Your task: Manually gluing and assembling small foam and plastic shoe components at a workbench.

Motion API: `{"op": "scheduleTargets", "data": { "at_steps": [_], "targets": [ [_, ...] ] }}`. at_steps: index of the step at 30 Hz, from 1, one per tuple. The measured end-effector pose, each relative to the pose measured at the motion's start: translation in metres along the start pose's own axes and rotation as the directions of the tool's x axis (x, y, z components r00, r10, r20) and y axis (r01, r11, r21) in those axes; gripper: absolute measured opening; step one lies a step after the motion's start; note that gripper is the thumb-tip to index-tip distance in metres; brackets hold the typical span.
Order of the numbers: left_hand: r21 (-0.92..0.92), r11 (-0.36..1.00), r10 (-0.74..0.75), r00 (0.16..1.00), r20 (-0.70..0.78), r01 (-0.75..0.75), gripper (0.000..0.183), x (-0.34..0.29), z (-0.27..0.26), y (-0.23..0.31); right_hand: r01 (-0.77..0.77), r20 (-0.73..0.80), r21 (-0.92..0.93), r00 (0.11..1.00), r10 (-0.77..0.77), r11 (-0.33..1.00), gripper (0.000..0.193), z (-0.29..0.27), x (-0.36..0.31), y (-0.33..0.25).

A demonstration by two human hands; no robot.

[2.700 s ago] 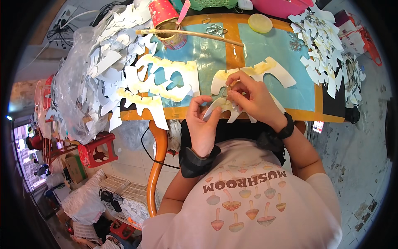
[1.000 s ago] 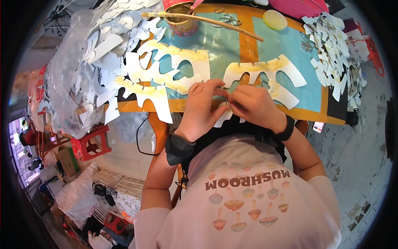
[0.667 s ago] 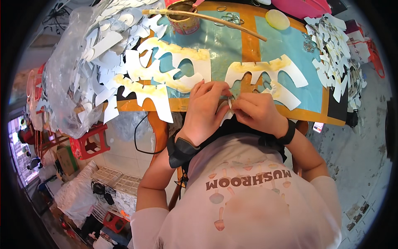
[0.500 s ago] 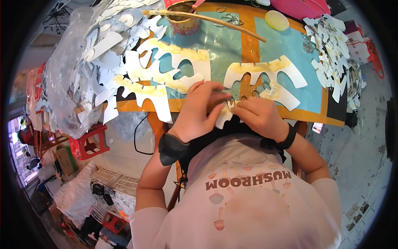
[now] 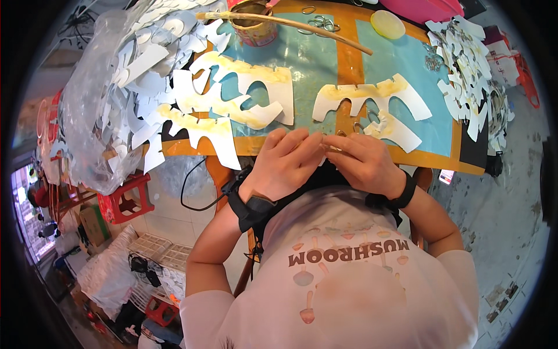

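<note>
At the table's near edge my left hand [image 5: 285,161] and my right hand [image 5: 367,161] meet, fingertips pinched together. Between them is a small white cut-out piece, almost wholly covered by the fingers; the metal ring seen with it earlier cannot be made out. Beyond my hands lie white cut-out pieces with scalloped edges and yellowish glue smeared along them: one group [image 5: 281,87] ahead of my left hand, another piece [image 5: 410,104] ahead of my right. A smaller glued piece [image 5: 401,135] lies just beyond my right hand, beside some metal rings [image 5: 357,126].
A glue-stained tin [image 5: 256,35] stands at the far side with a long stick [image 5: 302,28] across it. More metal rings [image 5: 321,24] and a yellow oval lid [image 5: 387,25] lie nearby. White cut-outs heap up at left [image 5: 145,64] and right [image 5: 465,64]. A red stool [image 5: 125,198] stands lower left.
My left hand has turned and its fingers have curled in against my right fingertips. The white piece and ring, visible between my hands before, are now mostly hidden.
</note>
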State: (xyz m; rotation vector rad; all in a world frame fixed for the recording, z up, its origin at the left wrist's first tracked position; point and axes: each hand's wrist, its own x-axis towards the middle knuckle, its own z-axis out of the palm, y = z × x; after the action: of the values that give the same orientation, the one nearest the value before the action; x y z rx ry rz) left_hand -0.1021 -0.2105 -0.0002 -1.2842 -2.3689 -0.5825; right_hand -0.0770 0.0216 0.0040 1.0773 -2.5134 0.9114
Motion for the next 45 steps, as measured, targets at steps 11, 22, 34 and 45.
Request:
{"op": "scheduleTargets", "data": {
  "at_steps": [11,22,34,45],
  "targets": [
    [-0.062,0.998,0.0,1.0,-0.006,-0.001,0.038,-0.005,0.001,-0.012,-0.32,0.035,0.363,0.943,0.331,0.875,0.041,-0.002,-0.011,0.003],
    [-0.129,0.992,-0.003,0.999,0.046,0.009,0.036,-0.005,0.0,-0.018,-0.178,-0.037,0.07,0.983,0.18,0.982,0.052,0.007,0.003,0.0],
    [-0.266,0.948,-0.148,0.982,0.121,0.175,0.034,-0.004,-0.01,-0.014,-0.067,-0.001,-0.056,0.998,0.067,0.996,0.028,0.005,0.005,0.001],
    [-0.332,0.902,-0.271,0.961,0.06,0.275,0.052,-0.016,0.0,0.01,-0.046,0.03,-0.066,0.998,0.048,0.997,0.031,0.004,0.007,-0.001]
  ]
}}
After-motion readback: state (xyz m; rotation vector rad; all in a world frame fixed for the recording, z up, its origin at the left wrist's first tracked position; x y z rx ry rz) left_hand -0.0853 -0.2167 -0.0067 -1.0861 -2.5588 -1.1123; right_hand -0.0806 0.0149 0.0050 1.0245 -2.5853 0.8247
